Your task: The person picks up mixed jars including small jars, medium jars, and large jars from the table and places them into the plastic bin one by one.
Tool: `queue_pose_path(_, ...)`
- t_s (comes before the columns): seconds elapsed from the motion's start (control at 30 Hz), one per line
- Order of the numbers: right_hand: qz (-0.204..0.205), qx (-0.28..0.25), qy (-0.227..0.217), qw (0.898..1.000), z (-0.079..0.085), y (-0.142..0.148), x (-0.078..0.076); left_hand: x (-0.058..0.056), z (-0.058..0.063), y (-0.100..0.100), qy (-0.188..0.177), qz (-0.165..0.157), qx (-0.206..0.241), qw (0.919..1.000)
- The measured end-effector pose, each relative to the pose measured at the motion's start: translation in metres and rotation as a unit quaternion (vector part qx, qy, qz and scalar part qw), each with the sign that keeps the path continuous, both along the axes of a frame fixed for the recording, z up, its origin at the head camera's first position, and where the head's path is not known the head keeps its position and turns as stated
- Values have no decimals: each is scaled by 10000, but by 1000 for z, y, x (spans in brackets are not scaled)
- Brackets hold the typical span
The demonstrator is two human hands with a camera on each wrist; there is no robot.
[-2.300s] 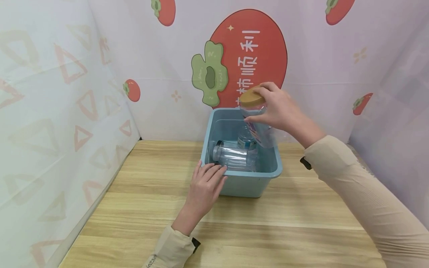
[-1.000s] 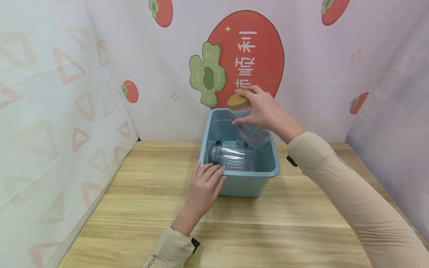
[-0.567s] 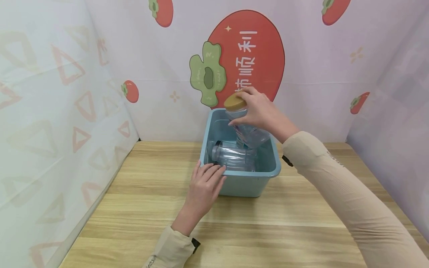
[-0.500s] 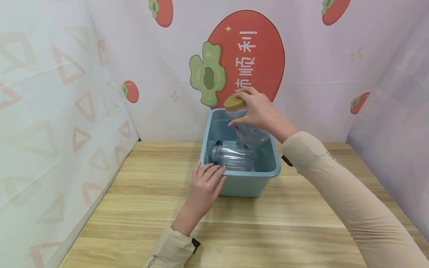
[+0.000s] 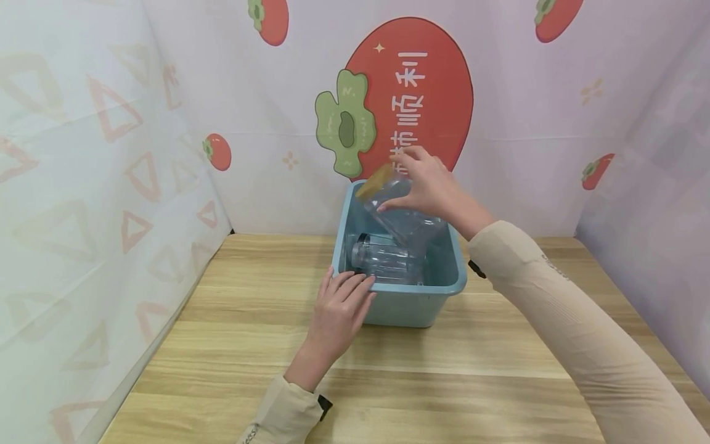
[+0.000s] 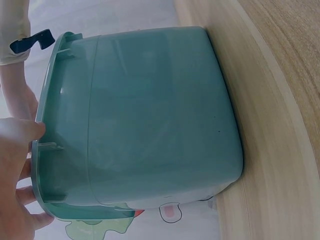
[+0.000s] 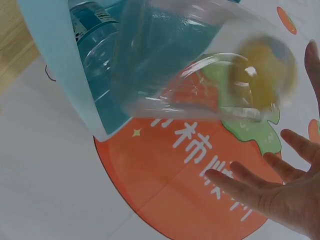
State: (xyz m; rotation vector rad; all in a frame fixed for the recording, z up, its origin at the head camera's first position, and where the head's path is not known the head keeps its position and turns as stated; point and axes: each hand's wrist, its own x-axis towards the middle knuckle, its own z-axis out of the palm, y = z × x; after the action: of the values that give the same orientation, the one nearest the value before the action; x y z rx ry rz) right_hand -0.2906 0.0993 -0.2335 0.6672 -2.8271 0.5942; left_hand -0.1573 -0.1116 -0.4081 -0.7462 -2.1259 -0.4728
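**A blue bin with bottles in it, and a jar tipping over its rim**

On the left, the left hand [image 5: 339, 308] lies flat against the near left corner of the blue bin [image 5: 407, 303], fingers straight and spread a little, the fingertips just over the rim. The left wrist view shows the same: the bin's outer wall [image 6: 150, 115] fills the frame, with the fingers [image 6: 20, 150] laid along its lip. The hand curls round nothing. The bin stands on a wooden table [image 5: 388, 382], pushed close to the printed backdrop [image 5: 410, 92] at the far side.

Inside the bin, a clear jar [image 5: 383, 262] lies on its side along the near wall. Behind it a water bottle with a blue label [image 7: 92, 30] can be seen in the right wrist view; in the head view it is mostly covered.

To the right, a second clear jar with a tan lid [image 5: 396, 206] is tilted over the bin's far half, lid end up and pointing left, base down inside the bin. It is blurred. The right hand [image 5: 427, 185] is at its upper side. In the right wrist view the fingers [image 7: 265, 192] are straight and spread, apart from the jar [image 7: 200, 65], so the hand is wide and grips nothing; whether a fingertip touches the jar cannot be told.
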Motion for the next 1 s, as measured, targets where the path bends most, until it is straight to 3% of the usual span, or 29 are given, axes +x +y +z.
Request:
queue_pose_path(0.6, -272, -309, -22, 9991, -8, 29, 10, -1, -3, -1, -35, -42, 46, 10000)
queue_pose_path(1.0, -309, -366, 170, 9987, -11, 42, 23, 0, 6, -4, -284, -33, -176, 9994)
